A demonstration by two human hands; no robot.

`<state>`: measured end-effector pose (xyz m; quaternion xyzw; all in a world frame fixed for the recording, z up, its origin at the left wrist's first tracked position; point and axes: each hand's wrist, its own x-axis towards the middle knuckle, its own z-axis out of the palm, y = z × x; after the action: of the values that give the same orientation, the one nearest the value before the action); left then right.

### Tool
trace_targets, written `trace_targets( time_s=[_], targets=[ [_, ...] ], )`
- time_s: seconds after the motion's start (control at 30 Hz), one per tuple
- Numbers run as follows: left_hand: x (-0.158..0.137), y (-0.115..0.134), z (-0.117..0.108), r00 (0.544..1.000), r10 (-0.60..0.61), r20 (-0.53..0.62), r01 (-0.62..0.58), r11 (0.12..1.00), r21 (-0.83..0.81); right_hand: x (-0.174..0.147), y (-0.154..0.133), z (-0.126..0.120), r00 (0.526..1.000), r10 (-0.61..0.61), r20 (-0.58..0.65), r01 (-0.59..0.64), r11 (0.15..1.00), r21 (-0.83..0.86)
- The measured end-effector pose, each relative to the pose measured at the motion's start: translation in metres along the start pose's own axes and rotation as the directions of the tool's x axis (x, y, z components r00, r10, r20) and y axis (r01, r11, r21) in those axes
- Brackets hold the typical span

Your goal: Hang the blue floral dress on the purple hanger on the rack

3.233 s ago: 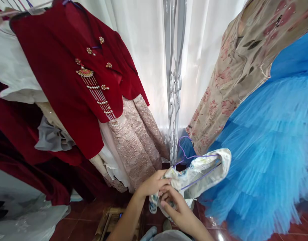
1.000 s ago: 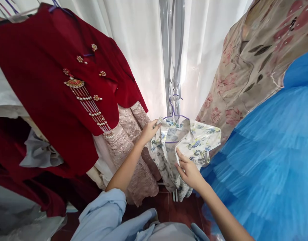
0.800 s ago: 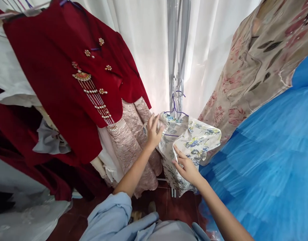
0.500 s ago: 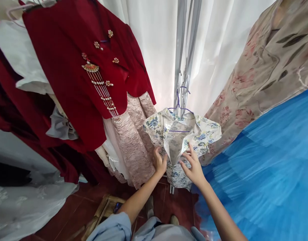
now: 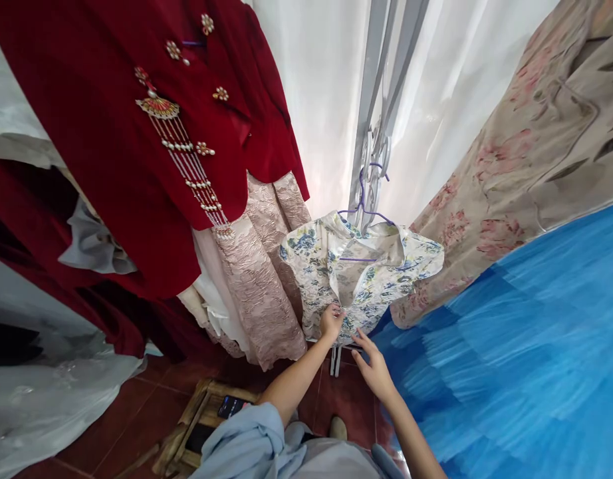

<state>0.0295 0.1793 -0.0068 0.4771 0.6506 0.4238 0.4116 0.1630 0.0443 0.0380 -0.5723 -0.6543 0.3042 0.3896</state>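
Observation:
A short-sleeved white blouse with a blue floral print (image 5: 314, 273) hangs from a purple hanger (image 5: 362, 193) in front of me. My left hand (image 5: 331, 322) is closed on the blouse's front edge, just below the V of the neckline. Its fingertips pinch the cloth there. My right hand (image 5: 373, 369) is at the lower right of the blouse, thumb and fingers apart. Its fingertips are close to the hem, and I cannot tell whether they touch it. The hanger's hook is up by a grey metal stand (image 5: 381, 100).
To the left hang a dark red jacket (image 5: 151, 159) with a beaded tassel brooch and a pink textured skirt (image 5: 256, 293). A beige floral garment (image 5: 500, 166) and blue tulle (image 5: 526, 319) fill the right. A phone (image 5: 233, 406) lies on a wooden stool (image 5: 187, 412) below.
My left hand has moved down and inward to pinch the blouse's front. My right hand has come off the right front edge and dropped lower. The blouse's neckline has narrowed.

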Motion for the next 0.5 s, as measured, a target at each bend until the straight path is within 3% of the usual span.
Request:
trace_targets(
  time_s=[0.13, 0.27, 0.37, 0.5],
  targets=[
    [0.014, 0.005, 0.003, 0.998, 0.063, 0.023, -0.064, 0.996, 0.068, -0.018, 0.031, 0.022, 0.988, 0.144, -0.050, -0.143, 0.990, 0.017],
    [0.015, 0.009, 0.004, 0.991, 0.088, 0.098, -0.096, 0.993, 0.073, -0.019, 0.048, 0.030, 0.975, 0.206, -0.079, -0.207, 0.978, -0.010],
    [-0.003, 0.007, 0.001, 0.976, 0.079, 0.204, -0.089, 0.995, 0.043, -0.002, 0.047, 0.027, 0.965, 0.243, -0.095, -0.251, 0.963, -0.094],
    [-0.041, 0.005, -0.010, 0.944, 0.033, 0.328, -0.027, 0.999, -0.023, 0.032, 0.033, 0.028, 0.947, 0.322, 0.007, -0.299, 0.886, -0.354]
  ],
)
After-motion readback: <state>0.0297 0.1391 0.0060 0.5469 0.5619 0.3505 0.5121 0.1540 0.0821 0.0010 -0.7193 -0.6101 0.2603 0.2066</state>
